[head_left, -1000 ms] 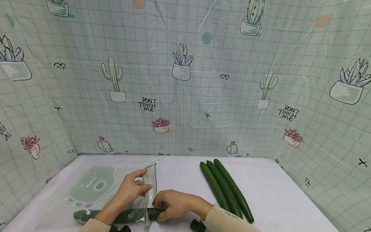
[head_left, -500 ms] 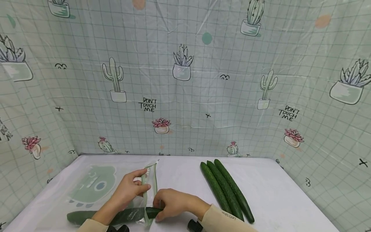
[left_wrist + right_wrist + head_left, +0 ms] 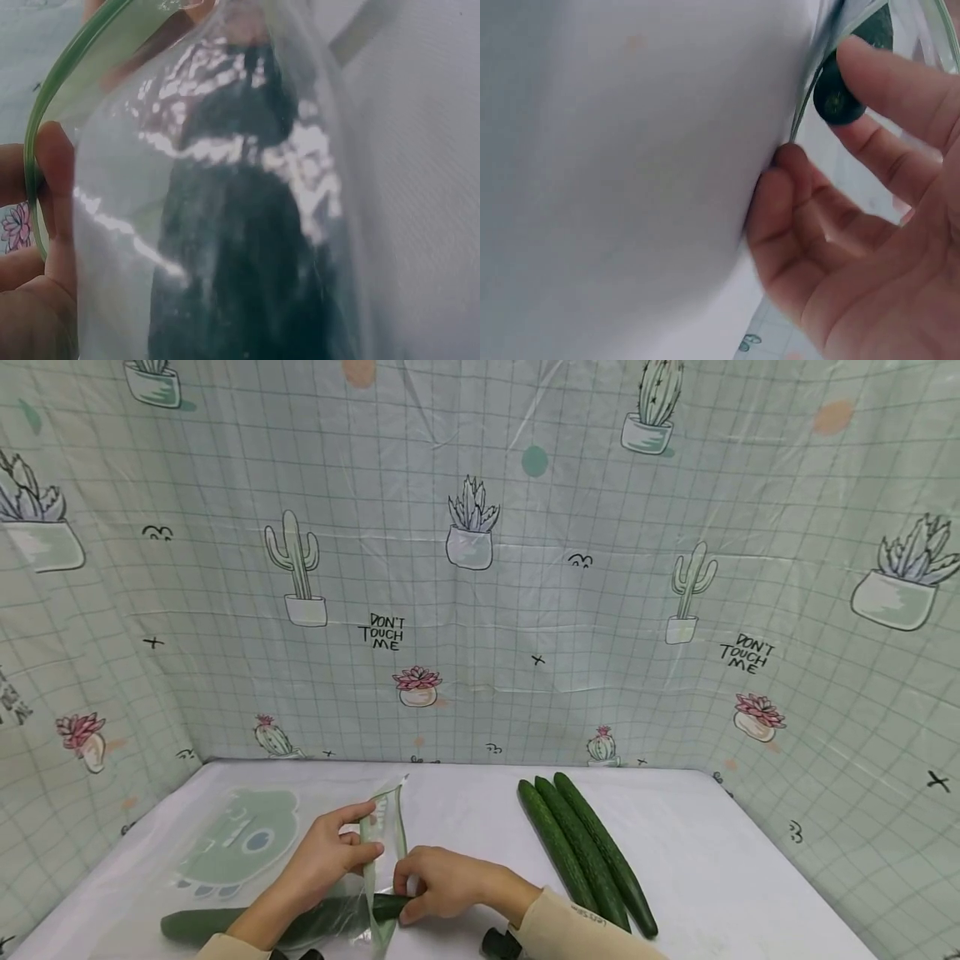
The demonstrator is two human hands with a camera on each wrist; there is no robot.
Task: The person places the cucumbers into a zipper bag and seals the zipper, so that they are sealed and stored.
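Observation:
A clear zip bag (image 3: 382, 860) with a green seal and a green cartoon print lies flat at the left of the table. Most of a long cucumber (image 3: 198, 925) is inside it, seen through the film in the left wrist view. My left hand (image 3: 322, 856) pinches the bag's upper lip and keeps the mouth apart. At the mouth, my right hand (image 3: 446, 882) holds the cucumber's end, thumb on one side and index finger on the other. The right wrist view shows that dark round end (image 3: 838, 97) between them, while the other fingers curl near the bag's lower edge.
Three cucumbers (image 3: 581, 852) lie side by side on the right half of the white-covered table (image 3: 720, 860). A patterned curtain (image 3: 480, 610) with cactus drawings hangs around the back and sides.
The cucumber has slid left, deeper into the bag, with my right hand following it. My left hand and the bag's lip have shifted slightly left. The three cucumbers have stayed put.

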